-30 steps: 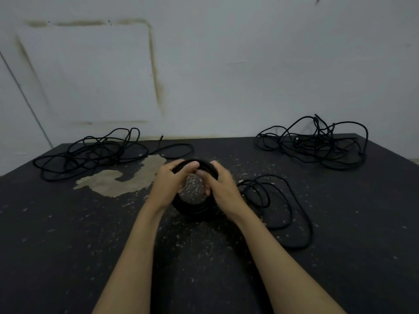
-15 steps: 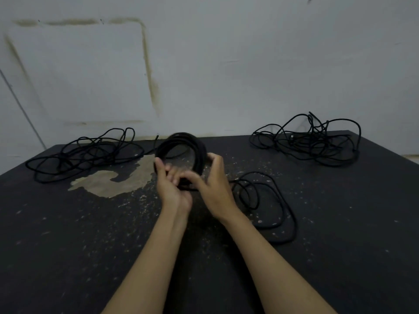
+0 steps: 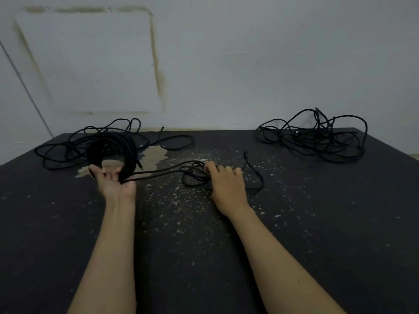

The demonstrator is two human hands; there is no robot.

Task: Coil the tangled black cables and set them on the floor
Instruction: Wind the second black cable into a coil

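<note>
Both hands have parted since half a second ago, when they met at the middle over the coil. Now the left hand holds the coiled black cable upright to the left, palm up, the ring's lower edge resting across its loosely curled fingers and rising above them. 2 strands run from the coil rightward, low over the dark, paint-flecked floor, to the right hand, which is knuckles up, fingers curled into a small knot of loose loops of the same cable just left of its fingertips. A free tail curves around the far and right side of that hand. 2 more tangled cables lie far off by the wall: one pile at far left, directly behind the held coil, another pile at far right, well apart from both hands.
</note>
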